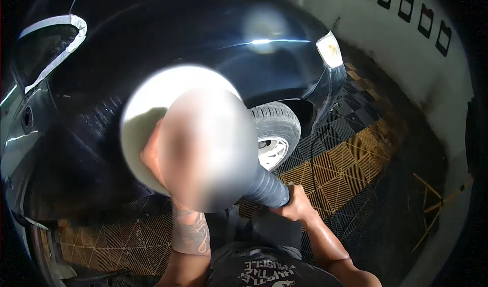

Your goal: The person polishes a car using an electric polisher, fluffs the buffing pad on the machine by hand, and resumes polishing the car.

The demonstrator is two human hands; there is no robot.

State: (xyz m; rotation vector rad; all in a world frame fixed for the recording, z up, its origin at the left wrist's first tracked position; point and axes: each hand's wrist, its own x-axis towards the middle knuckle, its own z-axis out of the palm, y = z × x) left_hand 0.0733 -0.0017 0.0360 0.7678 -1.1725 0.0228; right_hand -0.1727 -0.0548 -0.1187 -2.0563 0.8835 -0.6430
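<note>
A large round white disc [140,134] is in front of me, brightly lit along its top. A blurred oval patch covers its middle and most of my left hand [151,155]. The edge of that hand shows against the disc, but its fingers are hidden. My right hand [297,205] is wrapped round the black ribbed cylindrical handle [268,186] of a tool. The blur hides how the handle joins the disc. Beyond both hands is a dark car body [203,38], with a white-spoked wheel [274,139] just past the handle.
White tape [56,66] edges a car window at the left. A pale lamp [330,50] sits at the car's corner. A dark cable [312,170] runs over black and yellow floor tiles [351,160]. A pale wall [432,78] with black frames stands at the right.
</note>
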